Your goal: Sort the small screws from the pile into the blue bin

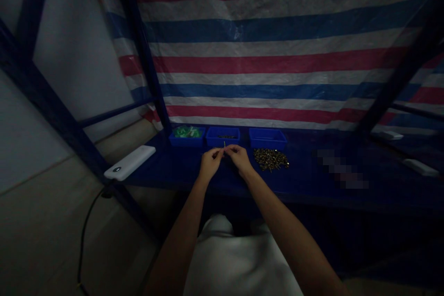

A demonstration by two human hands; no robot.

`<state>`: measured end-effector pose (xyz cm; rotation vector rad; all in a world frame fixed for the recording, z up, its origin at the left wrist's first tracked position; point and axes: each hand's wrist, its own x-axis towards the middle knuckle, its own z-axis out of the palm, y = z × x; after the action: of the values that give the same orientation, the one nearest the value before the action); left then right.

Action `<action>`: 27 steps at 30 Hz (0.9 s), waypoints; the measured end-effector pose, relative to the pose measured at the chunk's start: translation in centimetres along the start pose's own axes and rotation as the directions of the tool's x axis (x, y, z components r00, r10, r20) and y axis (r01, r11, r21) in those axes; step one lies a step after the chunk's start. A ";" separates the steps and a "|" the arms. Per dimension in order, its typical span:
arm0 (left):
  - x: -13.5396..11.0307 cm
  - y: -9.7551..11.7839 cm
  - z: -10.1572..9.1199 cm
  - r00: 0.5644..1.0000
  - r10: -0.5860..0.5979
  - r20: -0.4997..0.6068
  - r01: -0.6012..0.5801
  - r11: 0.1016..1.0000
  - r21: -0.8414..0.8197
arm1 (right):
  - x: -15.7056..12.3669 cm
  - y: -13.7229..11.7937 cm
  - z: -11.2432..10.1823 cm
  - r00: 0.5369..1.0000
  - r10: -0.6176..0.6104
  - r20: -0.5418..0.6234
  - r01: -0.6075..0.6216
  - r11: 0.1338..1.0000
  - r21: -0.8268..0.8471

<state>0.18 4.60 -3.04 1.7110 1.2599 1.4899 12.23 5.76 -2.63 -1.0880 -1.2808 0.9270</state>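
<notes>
Blue worktop (301, 182) lies before you, and over it your left hand (209, 164) and right hand (240, 159) are together, fingertips pinched on a thin yellowish piece (224, 144) that sticks up between them, in front of the middle bin (222, 142). Just right of your hands sits a loose pile of small brassy parts (270, 159), near the right bin (268, 145); the left bin (187, 142) holds green items (187, 132).

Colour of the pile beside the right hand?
The pile looks brassy gold-brown in dim light; head view, the only one.
</notes>
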 end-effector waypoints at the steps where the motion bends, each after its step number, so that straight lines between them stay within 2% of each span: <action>1: 0.0 0.1 0.1 1.000 -0.013 0.028 0.015 0.999 -0.046 | -0.2 0.0 0.0 0.999 0.054 0.008 -0.054 0.990 0.127; 4: 0.0 0.5 0.3 0.995 -0.061 0.073 0.073 0.982 -0.172 | -0.7 -0.1 0.1 0.985 0.169 0.041 -0.172 0.915 0.364; 7: -0.1 1.0 0.4 0.989 -0.107 0.106 0.132 0.954 -0.271 | -1.0 -0.2 0.2 0.977 0.198 0.075 -0.209 0.847 0.489; 11: -0.2 1.7 0.5 0.975 -0.166 0.150 0.210 0.909 -0.360 | -1.1 -0.4 0.4 0.978 0.170 0.118 -0.207 0.797 0.568; 14: 0.0 1.8 0.6 0.971 -0.165 0.170 0.219 0.902 -0.371 | -1.1 -0.4 0.3 0.980 0.153 0.126 -0.198 0.812 0.549; 16: 0.2 1.7 0.5 0.975 -0.142 0.172 0.192 0.926 -0.325 | -1.1 -0.3 -0.2 0.987 0.140 0.074 -0.159 0.857 0.491; 18: 0.5 1.6 0.4 0.981 -0.113 0.159 0.146 0.965 -0.217 | -0.9 -0.1 -1.0 0.995 0.088 -0.039 -0.067 0.924 0.377; 21: 1.0 1.3 -0.1 0.990 -0.059 0.132 0.054 0.998 0.040 | -0.8 0.5 -2.4 0.971 -0.121 -0.205 0.140 0.987 0.081; 24: 1.4 1.3 -0.7 0.987 0.001 0.161 -0.035 0.978 0.206 | -1.2 0.9 -3.4 0.918 -0.322 -0.233 0.277 0.938 -0.207; 26: 1.5 1.6 -0.9 0.979 0.015 0.205 -0.047 0.987 0.156 | -1.6 1.0 -3.6 0.896 -0.406 -0.177 0.336 0.884 -0.324; 27: 1.5 1.9 -1.0 0.975 0.009 0.224 -0.026 0.997 0.073 | -1.9 0.9 -3.5 0.889 -0.435 -0.142 0.362 0.858 -0.363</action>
<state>-0.31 4.99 -0.50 1.8842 1.1978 1.2322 15.63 3.81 -3.89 -1.0816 -1.4336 0.2709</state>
